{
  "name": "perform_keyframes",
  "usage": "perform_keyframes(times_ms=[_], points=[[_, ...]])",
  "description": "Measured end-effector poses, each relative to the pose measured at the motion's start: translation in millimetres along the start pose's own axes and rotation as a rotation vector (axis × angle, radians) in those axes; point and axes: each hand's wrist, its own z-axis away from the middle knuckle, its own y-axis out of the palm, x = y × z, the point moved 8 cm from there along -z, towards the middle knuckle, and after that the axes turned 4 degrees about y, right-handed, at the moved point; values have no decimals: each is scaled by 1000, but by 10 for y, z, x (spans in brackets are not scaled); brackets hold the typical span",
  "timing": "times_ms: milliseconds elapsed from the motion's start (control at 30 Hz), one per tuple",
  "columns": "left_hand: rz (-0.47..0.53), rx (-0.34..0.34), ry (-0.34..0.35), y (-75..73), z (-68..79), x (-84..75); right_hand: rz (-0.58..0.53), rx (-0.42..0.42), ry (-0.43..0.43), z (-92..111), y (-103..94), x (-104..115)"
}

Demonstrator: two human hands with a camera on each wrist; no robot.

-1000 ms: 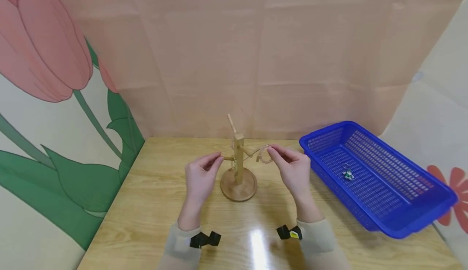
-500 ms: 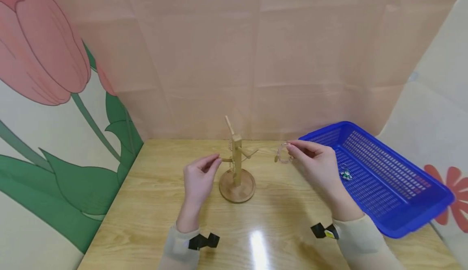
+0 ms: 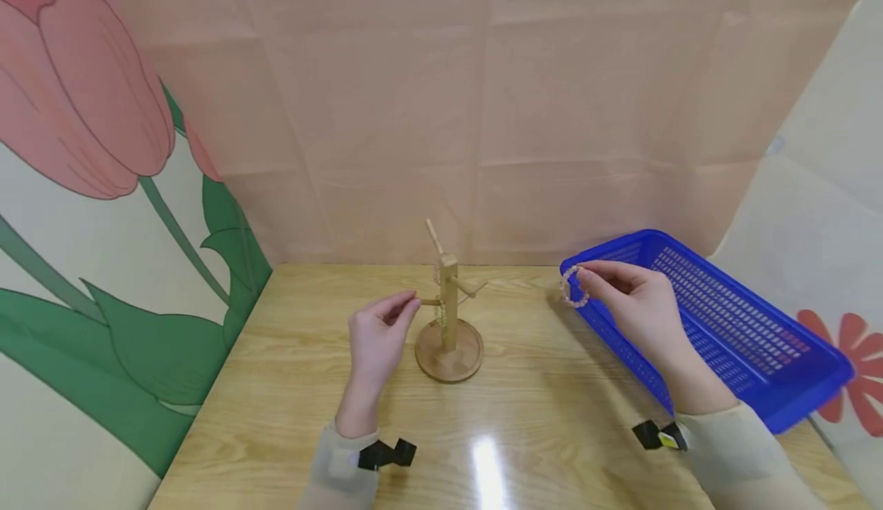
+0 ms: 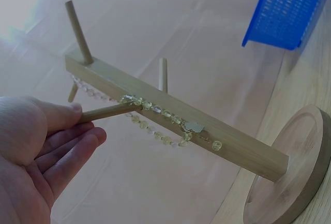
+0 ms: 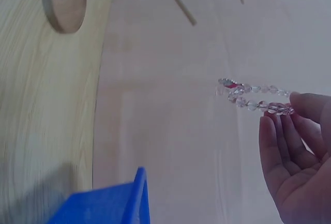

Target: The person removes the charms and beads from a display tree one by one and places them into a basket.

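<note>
A wooden stand (image 3: 450, 318) with several pegs and a round base is upright on the table. My left hand (image 3: 378, 335) pinches the tip of its left peg (image 4: 111, 113) between thumb and fingers. On that peg hangs a bracelet of pale yellow and clear beads (image 4: 165, 138). Another beaded bracelet (image 4: 93, 90) hangs farther up, partly hidden by the post. Over the left rim of the blue basket (image 3: 621, 349), my right hand (image 3: 638, 303) pinches a bracelet of clear pinkish beads (image 5: 253, 105). It dangles from thumb and fingertips, apart from the stand.
The blue basket has mesh sides and stands at the right of the wooden table (image 3: 290, 418); my right hand and forearm hide part of its inside. A peach cloth (image 3: 372, 111) hangs behind. A tulip-patterned panel (image 3: 103, 303) rises at the left.
My right hand has moved right with the pinkish bracelet, away from the stand's right peg to the basket's rim. My left hand has kept its hold on the left peg.
</note>
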Motion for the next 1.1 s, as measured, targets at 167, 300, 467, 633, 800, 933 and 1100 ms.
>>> perform_keyframes(times_ms=[167,300,467,633,800,933,1100], points=[[3,-1,0,3,0,-14,57,7,-3,-30,-153,-52],[13,-2,3,2,4,-14,88,24,17,-65,-315,-128],[7,-1,15,-2,-2,-18,138,25,61,-110,-517,-252],[6,2,18,8,-16,-23,176,47,135,-142,-654,-404],[14,3,18,38,-46,-26,203,78,144,-198,-782,-521],[25,6,5,42,-46,-14,216,108,124,-235,-851,-607],[18,-10,-14,9,-17,3,242,156,116,-315,-873,-795]])
